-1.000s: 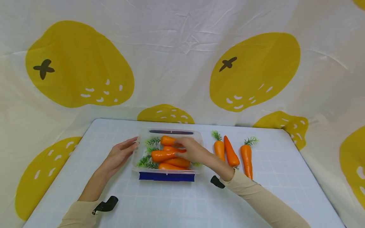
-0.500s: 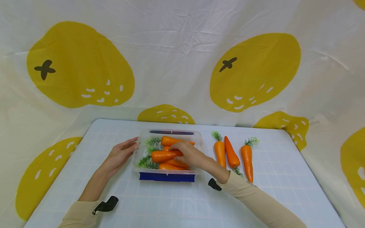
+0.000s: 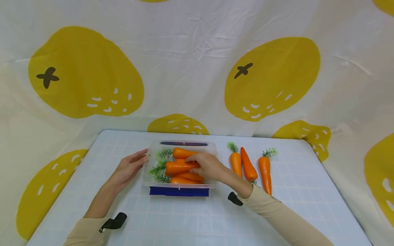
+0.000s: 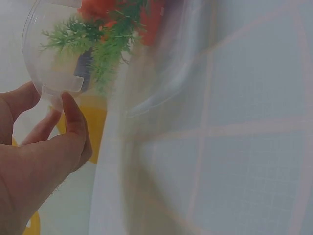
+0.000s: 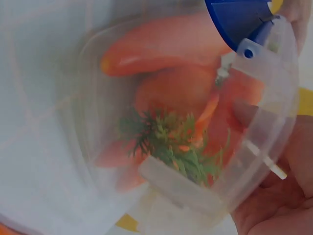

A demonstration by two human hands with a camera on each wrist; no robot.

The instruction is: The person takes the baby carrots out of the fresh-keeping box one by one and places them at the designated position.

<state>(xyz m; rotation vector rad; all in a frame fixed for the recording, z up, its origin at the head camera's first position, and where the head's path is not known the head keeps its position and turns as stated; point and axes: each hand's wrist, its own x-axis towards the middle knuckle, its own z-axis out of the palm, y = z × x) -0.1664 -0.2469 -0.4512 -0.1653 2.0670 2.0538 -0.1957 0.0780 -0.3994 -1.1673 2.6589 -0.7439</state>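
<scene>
A clear plastic box [image 3: 147,163] stands mid-table with several orange carrots and their green tops inside. My right hand [image 3: 207,166] reaches in from the right and pinches the thick end of the top carrot [image 3: 180,167], which lies across the pile. My left hand [image 3: 130,167] rests with straight fingers against the box's left wall. In the left wrist view its thumb [image 4: 73,120] sits by the box's corner tab [image 4: 63,85]. The right wrist view looks through the box's wall [image 5: 266,147] at carrots [image 5: 166,46] and leaves.
Three more carrots [image 3: 247,164] lie side by side on the pale checked table [image 3: 184,218], right of the box. A blue strip [image 3: 179,191] runs along the box's near side. A lemon-print cloth [image 3: 197,68] hangs behind the table.
My right hand moved a little left over the box, then back right, keeping the top carrot on the pile. The left hand has stayed at the box's left wall.
</scene>
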